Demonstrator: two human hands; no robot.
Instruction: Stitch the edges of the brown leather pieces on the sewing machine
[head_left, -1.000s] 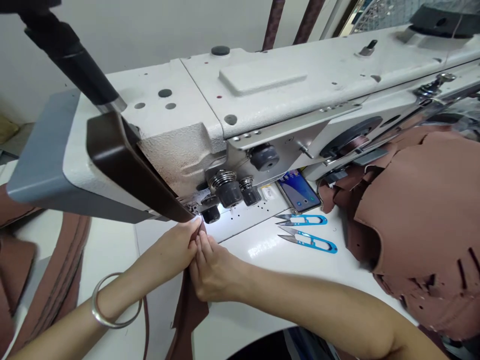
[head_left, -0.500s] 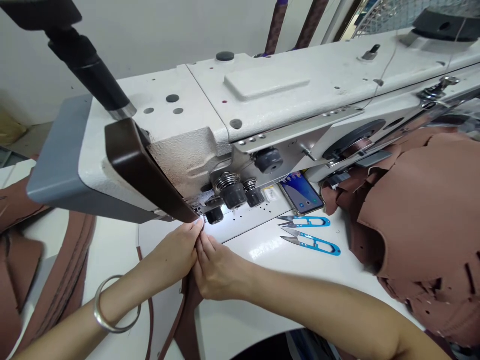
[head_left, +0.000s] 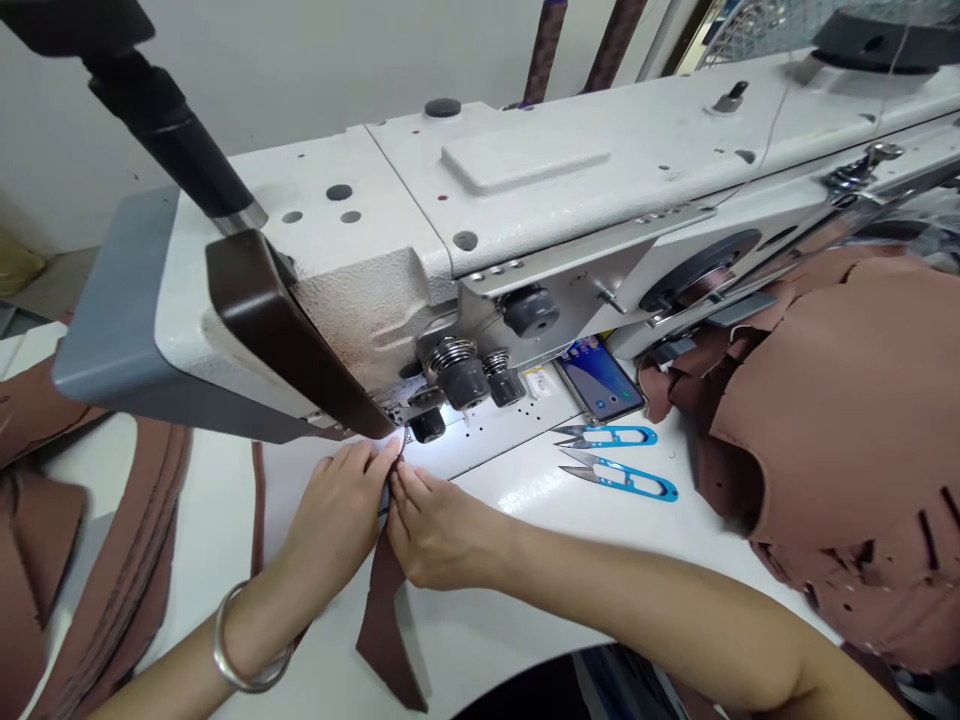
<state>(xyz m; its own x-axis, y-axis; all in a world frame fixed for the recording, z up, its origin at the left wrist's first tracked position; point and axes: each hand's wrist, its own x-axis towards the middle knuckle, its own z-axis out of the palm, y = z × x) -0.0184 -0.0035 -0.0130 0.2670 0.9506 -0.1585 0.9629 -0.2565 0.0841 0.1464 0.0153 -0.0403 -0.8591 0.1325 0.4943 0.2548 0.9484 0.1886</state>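
Both of my hands are together just in front of the sewing head of a white sewing machine (head_left: 360, 310). My left hand (head_left: 345, 510) is closed on the edge of a brown leather piece (head_left: 390, 630), its fingertips close to the lit needle area. Beside it, my right hand (head_left: 435, 525) pinches the same piece, fingers bent together. The leather hangs from between the hands toward the table's front. Its upper edge and the needle are mostly hidden by my fingers and the machine head. A thin brown strip (head_left: 259, 500) shows left of my left hand.
Two blue-handled thread snips (head_left: 630, 478) lie right of my hands. A phone (head_left: 600, 380) rests behind them, under the machine arm. Brown leather pieces (head_left: 847, 400) are heaped at the right. Long stacked leather strips (head_left: 127, 550) lie at the left.
My left hand has shifted slightly left and down, with its fingers spread farther along the leather. The leather's hanging part has swung and shows more. The thin strip at the left has moved.
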